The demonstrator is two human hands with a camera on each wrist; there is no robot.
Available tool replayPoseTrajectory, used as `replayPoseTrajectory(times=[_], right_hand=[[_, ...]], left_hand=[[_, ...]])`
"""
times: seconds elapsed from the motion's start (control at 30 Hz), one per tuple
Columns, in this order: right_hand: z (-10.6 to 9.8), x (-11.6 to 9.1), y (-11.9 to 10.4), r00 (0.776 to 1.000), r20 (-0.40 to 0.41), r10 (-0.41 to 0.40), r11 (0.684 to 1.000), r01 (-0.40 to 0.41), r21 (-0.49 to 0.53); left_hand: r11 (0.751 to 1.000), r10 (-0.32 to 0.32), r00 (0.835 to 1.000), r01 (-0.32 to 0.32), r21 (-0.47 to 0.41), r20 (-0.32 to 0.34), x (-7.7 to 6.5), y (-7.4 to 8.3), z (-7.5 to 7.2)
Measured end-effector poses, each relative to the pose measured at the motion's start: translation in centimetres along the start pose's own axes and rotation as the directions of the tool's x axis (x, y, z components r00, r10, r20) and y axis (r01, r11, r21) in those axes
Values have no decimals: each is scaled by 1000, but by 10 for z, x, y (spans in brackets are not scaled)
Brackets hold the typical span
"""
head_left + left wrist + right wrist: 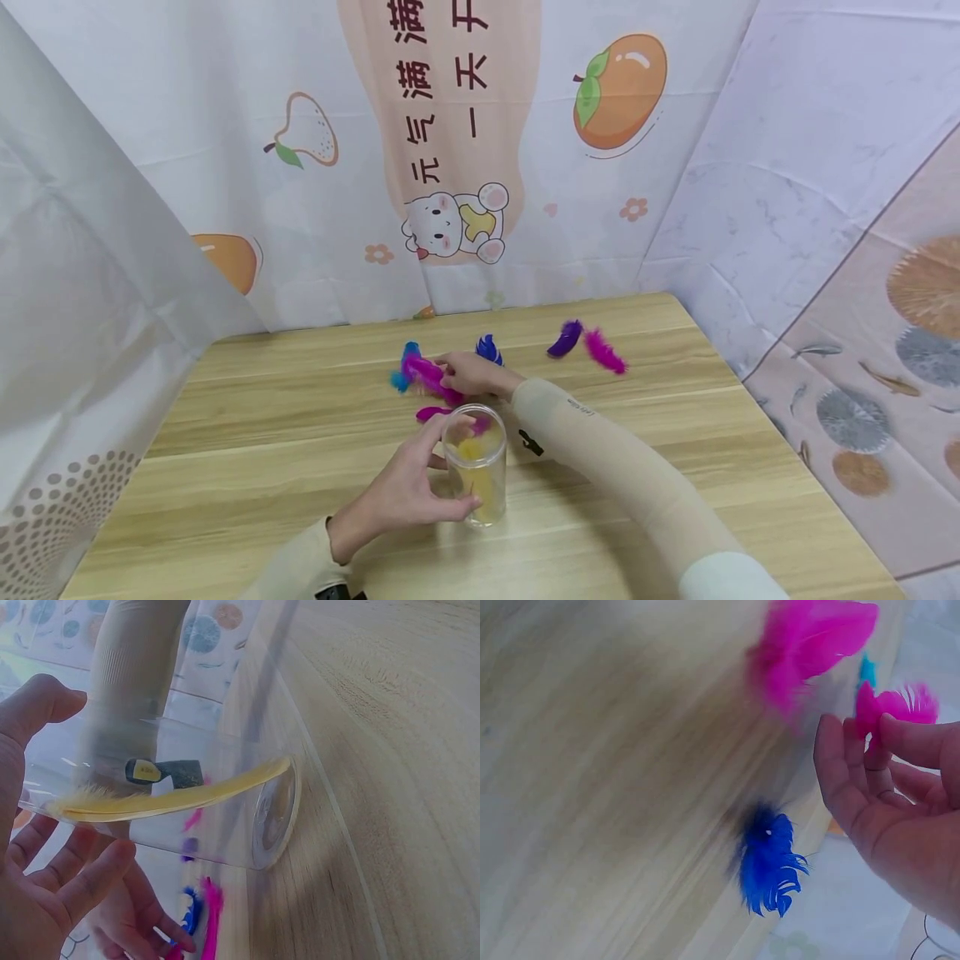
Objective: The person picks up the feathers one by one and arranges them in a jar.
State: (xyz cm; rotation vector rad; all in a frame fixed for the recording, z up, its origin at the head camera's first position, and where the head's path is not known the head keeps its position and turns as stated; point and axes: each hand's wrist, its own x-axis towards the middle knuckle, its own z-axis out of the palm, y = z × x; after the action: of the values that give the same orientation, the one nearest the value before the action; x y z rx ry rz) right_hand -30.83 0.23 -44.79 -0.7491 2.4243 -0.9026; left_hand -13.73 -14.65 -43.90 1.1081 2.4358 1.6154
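Observation:
My left hand [408, 483] grips a clear jar [491, 500] that stands upright on the wooden table, thumb on the near side and fingers behind. Inside the jar leans a yellow feather [180, 801]. Farther back, my right hand [474, 372] pinches a pink feather [911, 705] between thumb and fingers. A light blue feather [398, 382] lies just left of it, partly covered. Another pink feather [431, 413] rests behind the jar's rim. Beyond the right hand is a dark blue feather [769, 862].
Toward the back right of the table [262, 442] lie a purple feather [566, 339] and a bright pink feather [606, 352]. Printed cloth [300, 208] hangs along the table's back edge. My right forearm crosses the table right of the jar.

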Motion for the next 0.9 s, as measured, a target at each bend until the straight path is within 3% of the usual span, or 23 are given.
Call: replayPoseTrajectory(times=[0.5,0.9], right_hand=[[-14,-8,4,997,67,-33,976,18,218],[-19,-19,-1,993,70,-96,971,78,226]], left_hand=[[1000,-18,1000,18,-8,7,0,-1,-1],[1000,-10,1000,10,-7,2,0,0,0]])
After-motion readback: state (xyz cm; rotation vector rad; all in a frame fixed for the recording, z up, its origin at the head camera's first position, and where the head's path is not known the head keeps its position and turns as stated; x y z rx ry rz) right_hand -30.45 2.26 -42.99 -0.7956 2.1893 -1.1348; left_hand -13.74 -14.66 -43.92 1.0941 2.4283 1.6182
